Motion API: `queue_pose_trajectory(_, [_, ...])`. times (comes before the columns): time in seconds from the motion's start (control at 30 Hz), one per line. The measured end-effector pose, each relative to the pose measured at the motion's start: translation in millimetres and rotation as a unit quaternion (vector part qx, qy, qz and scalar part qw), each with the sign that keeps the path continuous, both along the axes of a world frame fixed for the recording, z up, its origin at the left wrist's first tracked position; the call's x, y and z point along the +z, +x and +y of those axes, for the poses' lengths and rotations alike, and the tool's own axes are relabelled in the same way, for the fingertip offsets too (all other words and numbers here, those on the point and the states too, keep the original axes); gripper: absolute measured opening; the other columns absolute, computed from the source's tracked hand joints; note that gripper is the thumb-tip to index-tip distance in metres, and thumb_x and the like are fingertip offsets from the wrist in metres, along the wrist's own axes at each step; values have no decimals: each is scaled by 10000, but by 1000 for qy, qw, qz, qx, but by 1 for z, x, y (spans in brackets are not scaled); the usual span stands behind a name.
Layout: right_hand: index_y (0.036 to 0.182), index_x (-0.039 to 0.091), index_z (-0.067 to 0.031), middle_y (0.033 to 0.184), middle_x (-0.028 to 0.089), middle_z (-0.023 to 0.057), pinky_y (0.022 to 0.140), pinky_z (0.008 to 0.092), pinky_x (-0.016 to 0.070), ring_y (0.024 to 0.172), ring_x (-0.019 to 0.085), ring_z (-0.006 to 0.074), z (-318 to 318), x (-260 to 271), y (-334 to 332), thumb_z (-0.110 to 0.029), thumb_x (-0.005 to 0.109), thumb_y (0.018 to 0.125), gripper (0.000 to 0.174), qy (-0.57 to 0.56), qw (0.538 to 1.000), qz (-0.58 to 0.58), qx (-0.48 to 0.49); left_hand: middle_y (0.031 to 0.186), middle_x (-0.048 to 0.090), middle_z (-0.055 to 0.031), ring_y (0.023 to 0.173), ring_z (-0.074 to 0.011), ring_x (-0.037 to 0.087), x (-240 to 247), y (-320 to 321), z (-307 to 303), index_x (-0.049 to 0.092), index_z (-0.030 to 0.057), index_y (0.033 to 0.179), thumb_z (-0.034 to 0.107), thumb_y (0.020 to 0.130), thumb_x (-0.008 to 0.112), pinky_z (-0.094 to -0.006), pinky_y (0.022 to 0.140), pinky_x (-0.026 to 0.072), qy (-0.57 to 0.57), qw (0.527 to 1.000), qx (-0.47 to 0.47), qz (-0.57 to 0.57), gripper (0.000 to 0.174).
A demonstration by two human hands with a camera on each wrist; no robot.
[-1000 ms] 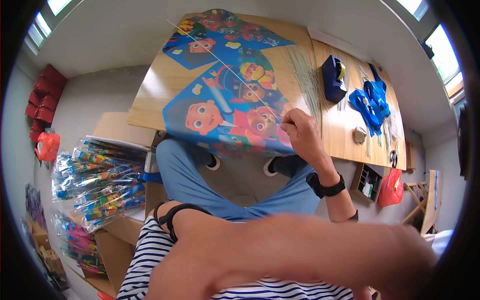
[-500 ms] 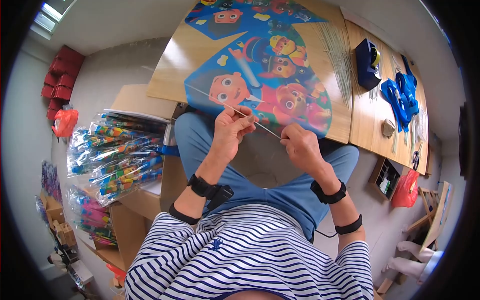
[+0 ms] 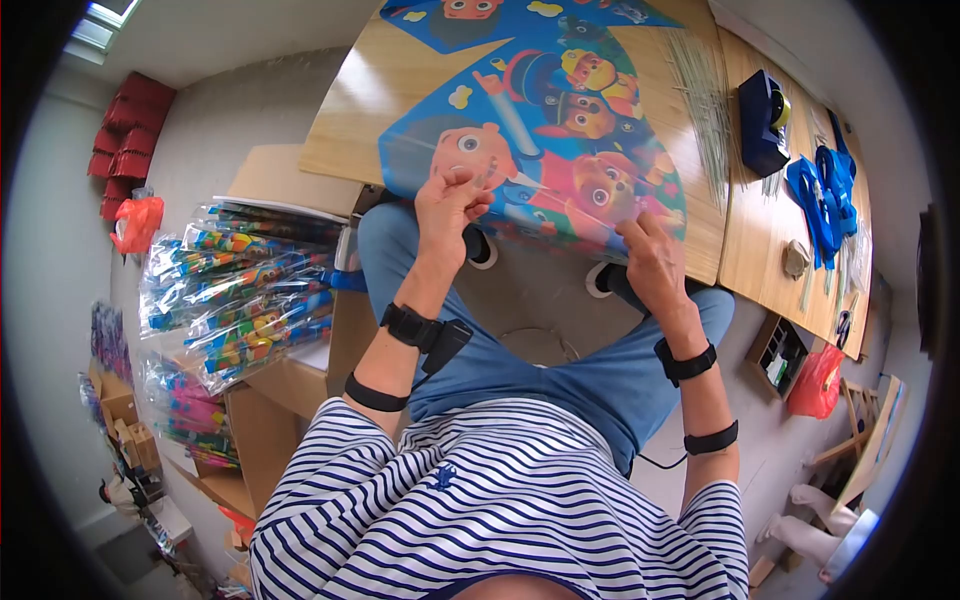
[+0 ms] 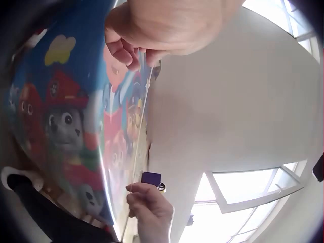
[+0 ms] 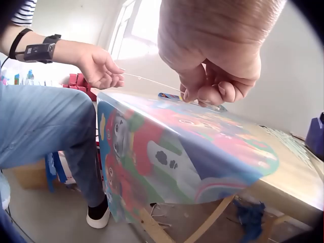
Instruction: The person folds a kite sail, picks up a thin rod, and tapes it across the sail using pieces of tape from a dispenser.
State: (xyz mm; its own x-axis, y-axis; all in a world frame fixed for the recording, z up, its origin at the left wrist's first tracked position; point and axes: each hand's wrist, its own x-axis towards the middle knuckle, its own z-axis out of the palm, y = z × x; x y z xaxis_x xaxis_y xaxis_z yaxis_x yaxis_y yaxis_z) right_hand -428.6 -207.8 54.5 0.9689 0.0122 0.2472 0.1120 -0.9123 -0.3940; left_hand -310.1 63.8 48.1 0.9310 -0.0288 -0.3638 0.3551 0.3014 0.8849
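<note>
A thin, slightly bowed white stick (image 5: pixel 152 81) runs between the two hands, above a glossy blue cartoon-printed sheet (image 3: pixel 520 130). My left hand (image 3: pixel 445 215) pinches the stick at one end between thumb and forefinger. Farther along it, my right hand (image 3: pixel 655 262) pinches it with curled fingertips close over the sheet. The sheet lies on a wooden table (image 3: pixel 340 130), and its near part hangs down over the edge above the knees. In the right wrist view the printed sheet (image 5: pixel 147 152) drapes off the table corner.
Many thin pale sticks (image 3: pixel 700 110) lie on the table to the right, near a dark blue tape dispenser (image 3: pixel 763 125), blue ribbon (image 3: pixel 825 200) and scissors (image 3: pixel 844 325). Another printed sheet (image 3: pixel 470 20) lies farther back. Clear-bagged printed goods (image 3: pixel 250 290) fill the left side beside cardboard boxes (image 3: pixel 265 430).
The left hand came from close to the camera to the stick. Since then the hands have spread apart along it, the right moving rightward, and the head view has shifted.
</note>
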Motion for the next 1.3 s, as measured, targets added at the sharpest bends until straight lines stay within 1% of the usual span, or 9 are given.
queue_pose_trajectory(0.07, [957, 668, -75, 861, 582, 134, 646, 467, 480, 766, 617, 379, -3, -4, 8, 59, 585, 798, 224, -36, 999, -4, -1, 895, 708, -80, 734, -134, 661, -17, 5, 12, 617, 2, 980, 51, 890, 738, -264, 663, 546, 95, 995, 15, -38, 159])
queue_pose_trajectory(0.17, [963, 674, -85, 880, 587, 135, 639, 465, 484, 765, 622, 380, -1, -12, 21, 29, 589, 823, 200, -56, 998, 4, -3, 914, 700, -76, 756, -184, 664, -28, 11, 17, 631, -1, 918, 24, 876, 716, -309, 671, 542, 247, 949, -5, -197, 98])
queue_pose_trajectory(0.27, [968, 680, -93, 893, 591, 134, 637, 464, 488, 770, 628, 378, 3, -14, 31, 1, 600, 835, 181, -47, 999, -1, 7, 914, 661, -88, 858, -273, 655, -8, 20, 7, 645, -1, 876, 7, 838, 718, -376, 731, 537, 425, 811, -65, -398, 83])
queue_pose_trajectory(0.37, [971, 686, -103, 897, 596, 127, 640, 461, 493, 780, 636, 371, 1, -18, 42, -12, 611, 836, 180, -51, 998, -15, 14, 932, 611, -108, 959, -335, 609, -18, 43, 1, 657, 15, 867, 3, 777, 738, -417, 804, 516, 471, 719, -96, -502, 122])
queue_pose_trajectory(0.57, [967, 687, -115, 906, 605, 118, 659, 458, 504, 796, 647, 363, -2, -23, 53, -18, 622, 831, 179, -68, 998, -9, 8, 966, 591, -104, 1021, -330, 584, -36, 62, 1, 661, 41, 848, 14, 744, 755, -425, 846, 501, 482, 720, -146, -477, 143])
queue_pose_trajectory(0.8, [972, 677, -102, 923, 611, 125, 690, 457, 513, 834, 654, 375, -6, -28, 54, -31, 630, 856, 144, -43, 999, 12, -18, 971, 605, -86, 999, -321, 597, -49, 71, -2, 662, 59, 838, 49, 749, 737, -434, 876, 481, 515, 680, -132, -505, 118])
queue_pose_trajectory(1.0, [921, 649, -74, 897, 629, 137, 704, 457, 516, 789, 645, 373, -32, -38, 32, -54, 649, 839, 85, 42, 982, -48, -175, 967, 617, -69, 998, -314, 603, -43, 74, -6, 679, 81, 840, 46, 722, 739, -425, 883, 479, 493, 668, -151, -537, 137])
queue_pose_trajectory(1.1, [887, 655, -58, 871, 646, 144, 706, 441, 507, 787, 646, 355, -52, -43, 12, -68, 685, 817, 76, 100, 963, -23, -248, 962, 615, -69, 1014, -319, 593, -49, 75, -6, 674, 75, 834, 39, 713, 748, -421, 890, 482, 526, 676, -159, -491, 146])
queue_pose_trajectory(1.3, [851, 661, -44, 824, 649, 146, 683, 412, 501, 761, 651, 337, -51, -46, -3, -55, 711, 808, 68, 165, 947, -12, -275, 952, 601, -84, 1012, -335, 582, -51, 77, -5, 656, 70, 839, 5, 697, 762, -420, 889, 487, 524, 675, -179, -488, 189])
